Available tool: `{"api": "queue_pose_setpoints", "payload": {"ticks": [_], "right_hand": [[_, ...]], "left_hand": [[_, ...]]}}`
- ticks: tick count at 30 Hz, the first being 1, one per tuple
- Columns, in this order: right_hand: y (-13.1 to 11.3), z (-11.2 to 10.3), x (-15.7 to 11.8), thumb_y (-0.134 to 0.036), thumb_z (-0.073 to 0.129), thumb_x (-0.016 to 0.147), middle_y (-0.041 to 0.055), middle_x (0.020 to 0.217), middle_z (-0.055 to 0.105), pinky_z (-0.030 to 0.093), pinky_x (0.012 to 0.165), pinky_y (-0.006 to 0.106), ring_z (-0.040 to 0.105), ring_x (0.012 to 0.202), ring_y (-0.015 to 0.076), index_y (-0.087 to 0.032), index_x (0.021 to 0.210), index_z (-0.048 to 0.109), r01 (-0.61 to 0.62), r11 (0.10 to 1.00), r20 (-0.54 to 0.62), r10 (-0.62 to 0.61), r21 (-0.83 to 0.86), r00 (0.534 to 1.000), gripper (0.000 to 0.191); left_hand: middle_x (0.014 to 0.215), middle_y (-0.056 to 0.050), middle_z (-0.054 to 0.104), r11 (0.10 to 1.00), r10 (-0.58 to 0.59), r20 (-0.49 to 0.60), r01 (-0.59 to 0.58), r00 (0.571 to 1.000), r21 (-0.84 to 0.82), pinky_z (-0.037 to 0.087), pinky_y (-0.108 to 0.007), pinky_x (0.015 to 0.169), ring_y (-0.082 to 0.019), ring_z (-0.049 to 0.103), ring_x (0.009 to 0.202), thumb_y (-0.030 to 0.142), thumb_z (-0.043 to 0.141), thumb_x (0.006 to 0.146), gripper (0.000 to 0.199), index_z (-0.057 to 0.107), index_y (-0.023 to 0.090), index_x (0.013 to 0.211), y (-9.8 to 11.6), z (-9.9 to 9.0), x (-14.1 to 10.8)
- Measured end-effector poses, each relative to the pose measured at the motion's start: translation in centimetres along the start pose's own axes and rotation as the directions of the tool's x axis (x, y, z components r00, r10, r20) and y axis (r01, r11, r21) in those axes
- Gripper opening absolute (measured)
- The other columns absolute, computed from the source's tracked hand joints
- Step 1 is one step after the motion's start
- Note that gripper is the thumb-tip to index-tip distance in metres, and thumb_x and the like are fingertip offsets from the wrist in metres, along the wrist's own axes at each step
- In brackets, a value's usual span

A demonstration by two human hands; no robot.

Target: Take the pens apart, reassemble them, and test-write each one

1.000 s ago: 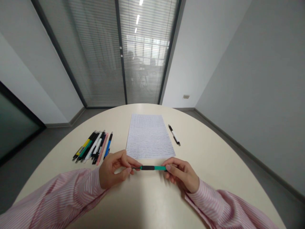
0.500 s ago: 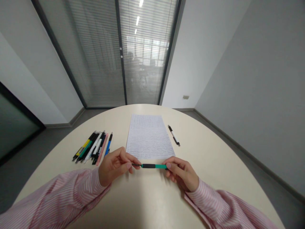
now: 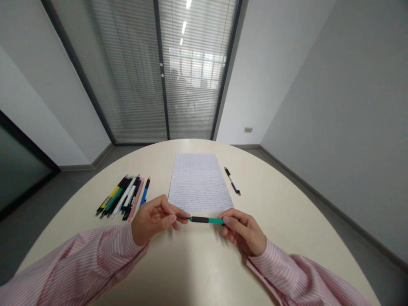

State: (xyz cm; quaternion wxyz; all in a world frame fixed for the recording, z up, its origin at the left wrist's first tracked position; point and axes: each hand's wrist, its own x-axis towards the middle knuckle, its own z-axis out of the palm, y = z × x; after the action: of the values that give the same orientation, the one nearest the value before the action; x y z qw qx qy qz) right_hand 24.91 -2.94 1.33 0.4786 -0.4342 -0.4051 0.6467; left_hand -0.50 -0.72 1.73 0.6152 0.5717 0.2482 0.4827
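Note:
A green pen [image 3: 200,219] with a black grip lies level between my two hands, just above the table in front of the paper. My right hand [image 3: 245,229] pinches its right end between thumb and fingers. At the pen's left end, my left hand [image 3: 156,219] has thumb and fingers closed on a thin dark rod [image 3: 182,217], which looks like a pen refill. It lines up with the pen's green tip end; how far it goes inside is hidden. Beyond the hands lies a sheet of paper [image 3: 200,182] covered in lines of writing.
Several pens [image 3: 123,197] in yellow, green, white, black and pink lie side by side at the left. A blue pen [image 3: 145,191] is just right of them. One white-and-black pen [image 3: 232,180] lies right of the paper. The round table's edge [image 3: 191,140] curves ahead.
The pen's left end has tilted up very slightly and shifted a little to the right. Both hands keep their hold, almost in the same place.

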Motion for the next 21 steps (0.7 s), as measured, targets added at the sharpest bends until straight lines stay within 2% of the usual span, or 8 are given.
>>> {"api": "queue_pose_setpoints", "payload": {"ticks": [4,13,18,21], "right_hand": [[0.0,0.0,0.1,-0.035,0.075,0.065,0.0012,0.049,0.06,0.025,0.033,0.016,0.043,0.036,0.0049,-0.011,0.072,0.067,-0.001,1.0,-0.008,0.001,0.007,1.0,0.026],[0.1,-0.3,0.4,-0.036,0.075,0.065,0.0005,0.047,0.059,0.022,0.033,0.017,0.041,0.034,0.0049,-0.011,0.072,0.066,-0.003,0.999,-0.018,0.003,0.033,1.0,0.027],[0.0,-0.4,0.4,-0.034,0.075,0.066,0.0001,0.047,0.058,0.023,0.033,0.016,0.041,0.035,0.0048,-0.011,0.072,0.066,-0.008,0.999,-0.012,0.008,0.047,1.0,0.025],[-0.1,-0.4,0.4,-0.034,0.075,0.066,0.0003,0.047,0.059,0.023,0.034,0.016,0.04,0.035,0.0045,-0.012,0.073,0.067,-0.009,0.999,-0.001,0.009,0.051,1.0,0.025]], "left_hand": [[0.093,-0.011,0.073,0.997,-0.041,0.01,0.041,0.999,-0.062,0.056,-0.023,0.054,-0.022,0.072,0.076,0.025,0.063,0.084,0.026,0.041,0.016,0.073,0.3,0.4,0.1],[0.096,-0.011,0.073,0.999,-0.051,-0.023,0.051,0.998,-0.014,0.057,-0.028,0.056,-0.023,0.072,0.078,0.044,0.052,0.088,0.027,0.036,0.021,0.083,0.4,0.9,0.2],[0.095,-0.009,0.074,0.992,-0.122,-0.111,0.119,0.986,-0.031,0.055,-0.031,0.06,-0.023,0.072,0.079,0.046,0.052,0.087,0.03,0.034,0.022,0.083,1.3,1.6,0.1],[0.093,-0.009,0.074,0.989,-0.138,-0.095,0.131,0.986,-0.074,0.054,-0.031,0.059,-0.024,0.071,0.08,0.046,0.049,0.089,0.029,0.033,0.023,0.083,1.4,1.5,0.1]]}}
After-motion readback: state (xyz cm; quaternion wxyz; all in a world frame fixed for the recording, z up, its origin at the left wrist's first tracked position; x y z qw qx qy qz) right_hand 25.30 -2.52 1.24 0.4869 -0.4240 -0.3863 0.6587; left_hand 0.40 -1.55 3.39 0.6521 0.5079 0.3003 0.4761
